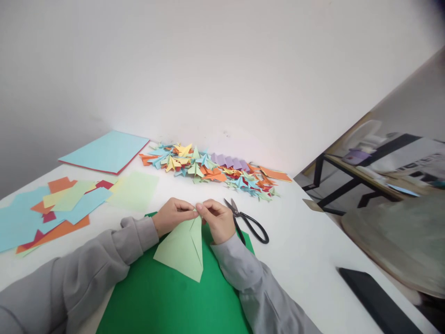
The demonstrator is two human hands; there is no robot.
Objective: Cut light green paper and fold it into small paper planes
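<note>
A light green sheet of paper [181, 253] with folded creases hangs point-up between my hands, its wide end toward me. My left hand [175, 215] pinches it near the narrow tip. On the other side of that tip, my right hand [217, 220] is closed with thumb and finger on the paper. Beneath both lies a green mat [170, 301]. Black-handled scissors [245, 218] rest just right of my right hand, blades slightly apart and handles partly behind my wrist.
A pile of small folded paper planes [198, 164] lies along the wall. Loose coloured paper pieces [66, 204] spread at the left, below a stack of blue sheets [107, 150]. A black flat object [375, 297] sits near the right table edge. Beyond stands a chair [396, 236].
</note>
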